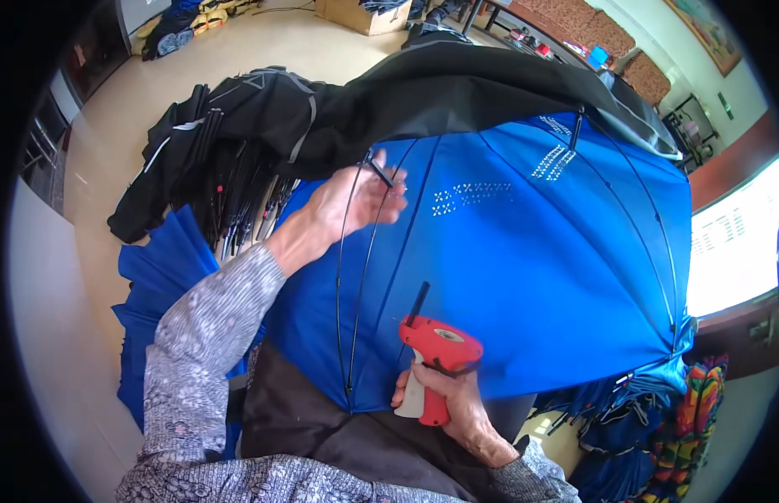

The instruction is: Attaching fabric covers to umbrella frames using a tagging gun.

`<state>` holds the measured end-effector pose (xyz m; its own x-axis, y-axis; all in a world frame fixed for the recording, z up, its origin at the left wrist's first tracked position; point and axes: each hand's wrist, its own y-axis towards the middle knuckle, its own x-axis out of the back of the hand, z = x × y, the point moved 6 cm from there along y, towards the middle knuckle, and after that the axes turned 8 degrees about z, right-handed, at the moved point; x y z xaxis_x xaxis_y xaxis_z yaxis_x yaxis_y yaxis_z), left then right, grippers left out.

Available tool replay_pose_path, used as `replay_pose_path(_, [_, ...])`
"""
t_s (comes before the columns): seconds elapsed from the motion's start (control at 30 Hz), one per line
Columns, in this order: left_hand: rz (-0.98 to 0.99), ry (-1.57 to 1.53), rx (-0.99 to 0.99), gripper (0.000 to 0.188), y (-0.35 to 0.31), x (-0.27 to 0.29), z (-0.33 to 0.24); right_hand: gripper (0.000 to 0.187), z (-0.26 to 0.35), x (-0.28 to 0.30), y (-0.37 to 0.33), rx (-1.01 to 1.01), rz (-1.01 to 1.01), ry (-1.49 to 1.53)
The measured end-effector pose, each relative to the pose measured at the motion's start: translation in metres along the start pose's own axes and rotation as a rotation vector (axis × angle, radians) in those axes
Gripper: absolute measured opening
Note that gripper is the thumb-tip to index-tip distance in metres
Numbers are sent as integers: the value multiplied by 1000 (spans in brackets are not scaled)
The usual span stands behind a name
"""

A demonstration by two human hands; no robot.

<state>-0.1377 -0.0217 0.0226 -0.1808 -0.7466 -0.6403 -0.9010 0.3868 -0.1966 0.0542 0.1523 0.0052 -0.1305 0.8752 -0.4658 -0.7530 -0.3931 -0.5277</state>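
A blue umbrella canopy (540, 268) is spread across my lap, with thin black ribs and white printed patches. My left hand (360, 197) is raised at its left side. The fingers curl round a short black piece (380, 173) of the umbrella's frame, the fingertips slightly blurred. Thin ribs pass in front of that hand and wrist. My right hand (457, 402) grips a red and white tagging gun (440, 339) over the canopy's near edge. The gun's dark, narrow tip points up and away from me.
Beyond the canopy lies black fabric with grey edging (457, 92). Several folded umbrellas (226, 193) lie to the left, near blue fabric (159, 285). Multicoloured fabric (687, 427) hangs at the lower right. A cardboard box (364, 15) stands on the floor at the back.
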Motion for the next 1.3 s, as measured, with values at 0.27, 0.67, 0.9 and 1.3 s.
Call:
replay_pose_path(0.27, [181, 88, 11, 27, 86, 28, 50, 27, 30, -2, 11, -19, -134, -107])
replay_pose_path(0.67, [22, 498, -9, 42, 67, 22, 58, 31, 123, 40, 149, 351, -252, -103])
replay_pose_path(0.9, [-26, 568, 73, 46, 71, 27, 60, 27, 110, 54, 183, 461, -310, -53])
replay_pose_path(1.3, [35, 600, 75, 53, 75, 34, 63, 35, 96, 48, 184, 416, -100, 207])
